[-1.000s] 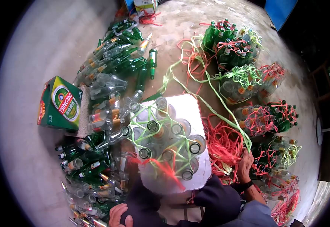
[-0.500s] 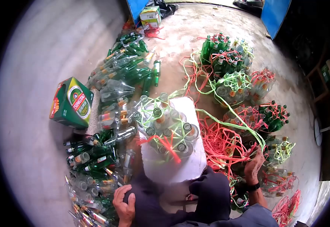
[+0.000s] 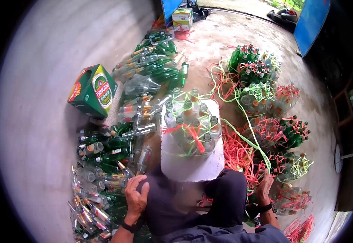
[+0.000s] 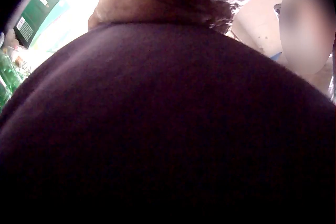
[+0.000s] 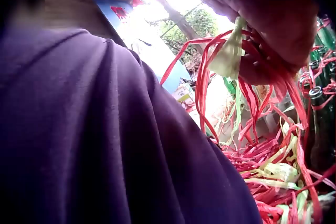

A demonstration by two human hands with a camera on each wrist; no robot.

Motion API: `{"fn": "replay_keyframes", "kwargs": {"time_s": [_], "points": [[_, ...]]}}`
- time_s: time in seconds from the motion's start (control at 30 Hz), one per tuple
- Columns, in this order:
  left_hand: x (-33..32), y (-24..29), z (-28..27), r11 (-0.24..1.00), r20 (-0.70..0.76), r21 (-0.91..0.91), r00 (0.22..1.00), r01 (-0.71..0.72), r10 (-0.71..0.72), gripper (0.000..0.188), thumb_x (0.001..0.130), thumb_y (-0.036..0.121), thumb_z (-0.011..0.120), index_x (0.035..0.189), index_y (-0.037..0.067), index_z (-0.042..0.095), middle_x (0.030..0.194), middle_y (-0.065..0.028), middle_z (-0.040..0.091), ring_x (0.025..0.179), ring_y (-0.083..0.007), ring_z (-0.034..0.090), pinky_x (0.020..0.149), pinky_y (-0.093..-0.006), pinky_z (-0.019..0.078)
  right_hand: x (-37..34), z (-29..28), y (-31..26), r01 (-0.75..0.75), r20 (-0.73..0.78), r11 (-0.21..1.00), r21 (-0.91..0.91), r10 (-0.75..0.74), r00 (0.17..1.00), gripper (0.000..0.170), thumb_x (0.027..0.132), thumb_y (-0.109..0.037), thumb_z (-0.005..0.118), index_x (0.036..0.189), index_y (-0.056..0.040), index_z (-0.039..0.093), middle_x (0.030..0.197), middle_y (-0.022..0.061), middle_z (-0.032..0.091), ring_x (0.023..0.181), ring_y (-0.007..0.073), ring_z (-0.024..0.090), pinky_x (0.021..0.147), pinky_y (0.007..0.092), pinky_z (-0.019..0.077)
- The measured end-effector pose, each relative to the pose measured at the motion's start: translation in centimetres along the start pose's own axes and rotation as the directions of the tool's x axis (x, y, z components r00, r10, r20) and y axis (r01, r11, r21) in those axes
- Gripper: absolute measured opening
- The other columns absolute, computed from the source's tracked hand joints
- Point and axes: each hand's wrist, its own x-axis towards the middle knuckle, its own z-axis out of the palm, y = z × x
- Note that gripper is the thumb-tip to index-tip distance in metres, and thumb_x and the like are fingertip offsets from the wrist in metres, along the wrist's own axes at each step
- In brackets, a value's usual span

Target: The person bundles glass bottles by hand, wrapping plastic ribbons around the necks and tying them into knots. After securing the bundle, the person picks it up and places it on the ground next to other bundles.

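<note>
A bundle of clear bottles, laced with green strands and a red tie, stands on a white board before the knees. The right hand, also in the right wrist view, grips green and red plastic strands beside a loose red heap. From that hand a green strand runs up and away across the floor. The left hand rests on the dark-trousered knee with relaxed fingers and holds nothing; the left wrist view shows part of this hand against dark cloth.
Loose green and clear bottles lie piled along the left, beside a green carton. Tied bottle bundles stand in rows on the right. Another red heap lies at the lower right, and a small box stands near a blue door.
The head view has tilted up and shifted, showing more of the doorway. The right hand has lifted away from the red heap, with strands in its grip. The left hand stays on the knee.
</note>
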Motion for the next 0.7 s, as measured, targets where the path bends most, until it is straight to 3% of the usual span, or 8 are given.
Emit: {"fn": "replay_keyframes", "kwargs": {"time_s": [0.17,0.3,0.37,0.43,0.5,0.57,0.63,0.7], "points": [[-0.4,-0.4,-0.4,1.0,-0.017,-0.009,1.0,-0.001,0.001,0.025,0.089,0.018,0.068,0.105,-0.001,0.07,0.107,-0.0171,0.072,0.104,-0.0346,0.065,0.097,-0.0416,0.0473,-1.5,-1.0,1.1,-0.106,0.064,0.993,0.047,0.103,0.993,0.052,0.106,-0.041,0.047,0.082,0.0017,0.065,0.061,-0.0004,0.047,0.05,0.0104,0.048,0.045,0.0279,0.0431],[-0.8,-1.0,-0.7,0.998,-0.032,0.034,0.998,-0.053,0.054,0.022,0.092,0.017,0.066,0.105,0.0,0.069,0.107,-0.0157,0.071,0.1,-0.0326,0.066,0.093,-0.038,0.0491,-2.4,-0.9,-0.3,-0.19,0.295,0.981,-0.049,0.196,0.935,0.039,0.1,-0.03,0.059,0.075,0.0007,0.058,0.061,0.0033,0.051,0.054,0.0126,0.05,0.053,0.0327,0.0429],[-0.8,-1.3,-0.9,0.996,-0.046,0.056,0.996,-0.071,0.073,0.021,0.092,0.016,0.065,0.105,0.0,0.069,0.107,-0.0164,0.07,0.1,-0.0337,0.065,0.092,-0.0387,0.0492,-1.6,-0.7,-0.8,0.323,0.482,0.826,-0.462,-0.072,0.873,0.032,0.093,-0.025,0.065,0.079,0.0019,0.055,0.059,0.0098,0.048,0.054,0.0166,0.048,0.052,0.0367,0.0408],[-1.2,-1.6,-1.1,0.994,-0.046,0.078,0.996,-0.075,0.079,0.021,0.092,0.016,0.065,0.105,-0.001,0.069,0.107,-0.0171,0.07,0.1,-0.0348,0.065,0.092,-0.0393,0.0493,-0.4,-1.2,-1.7,0.508,0.56,0.681,-0.528,-0.17,0.811,0.026,0.088,-0.021,0.067,0.083,0.0012,0.054,0.061,0.0148,0.047,0.053,0.0245,0.047,0.053,0.0409,0.0395],[-1.3,-1.9,-1.3,0.981,-0.062,0.143,0.988,-0.135,0.145,0.023,0.089,0.016,0.069,0.104,-0.001,0.069,0.105,-0.0171,0.071,0.101,-0.0372,0.065,0.092,-0.0426,0.0502,2.3,-0.8,-3.4,0.655,0.626,0.587,-0.475,-0.298,0.721,0.023,0.088,-0.02,0.067,0.095,0.0008,0.062,0.066,0.0154,0.056,0.056,0.0261,0.052,0.055,0.0422,0.0418],[-1.8,-1.9,-1.5,0.973,-0.054,0.175,0.985,-0.15,0.162,0.024,0.088,0.017,0.069,0.105,0.0,0.068,0.106,-0.0168,0.07,0.101,-0.0372,0.065,0.092,-0.0434,0.0502,1.8,1.8,-11.2,0.462,0.611,0.774,-0.433,-0.124,0.782,0.033,0.087,-0.019,0.071,0.115,-0.0004,0.067,0.081,0.0183,0.067,0.065,0.0279,0.062,0.06,0.0423,0.0483],[-1.6,-1.1,-1.9,0.929,0.014,0.282,0.969,-0.242,0.248,0.027,0.087,0.019,0.07,0.107,0.0,0.068,0.11,-0.0165,0.069,0.104,-0.0368,0.064,0.093,-0.0441,0.0492,4.3,3.8,-12.3,0.733,0.657,0.577,-0.36,-0.401,0.639,0.046,0.086,-0.016,0.074,0.13,-0.0019,0.064,0.097,0.0194,0.071,0.076,0.0272,0.069,0.067,0.0398,0.054],[-1.5,-0.6,-1.4,0.919,0.065,0.312,0.97,-0.242,0.234,0.031,0.086,0.022,0.07,0.109,0.0,0.068,0.114,-0.0164,0.068,0.108,-0.037,0.062,0.096,-0.046,0.0471,3.1,7.8,-18.6,0.754,0.718,0.606,-0.252,-0.405,0.565,0.048,0.085,-0.015,0.077,0.128,-0.0001,0.063,0.102,0.0195,0.072,0.085,0.0289,0.072,0.075,0.0384,0.0564]]}}
